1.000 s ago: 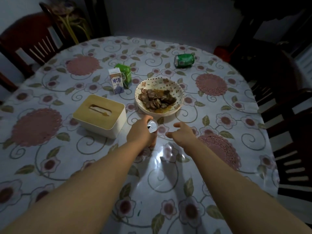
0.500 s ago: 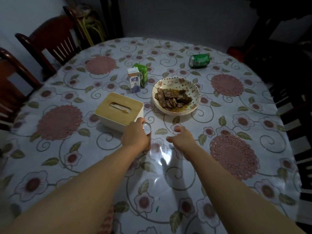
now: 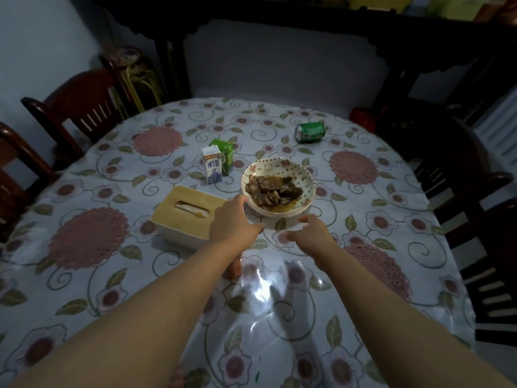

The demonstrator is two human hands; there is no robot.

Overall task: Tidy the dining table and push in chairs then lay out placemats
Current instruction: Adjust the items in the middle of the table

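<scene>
On the round table with a floral cloth (image 3: pixel 391 247) sits a patterned bowl (image 3: pixel 279 164) of sliced brown food in sauce. My left hand (image 3: pixel 232 219) hovers at the bowl's near left rim, fingers stretched out and holding nothing. My right hand (image 3: pixel 309 231) is just in front of the bowl, fingers loosely spread and empty. A small reddish can (image 3: pixel 235 266) stands upright on the cloth, partly hidden under my left forearm. A cream tissue box (image 3: pixel 184 219) lies left of my left hand.
A white milk carton (image 3: pixel 211 168) and a green carton (image 3: pixel 226 152) stand behind the tissue box. A green can (image 3: pixel 310 132) lies on its side at the far right. Wooden chairs (image 3: pixel 81 107) stand at the left, dark chairs (image 3: pixel 475 233) at the right. A dark cabinet is behind the table.
My left hand has let go of the small can, which now stands on the table, and has moved forward to the bowl. My right hand has also moved forward.
</scene>
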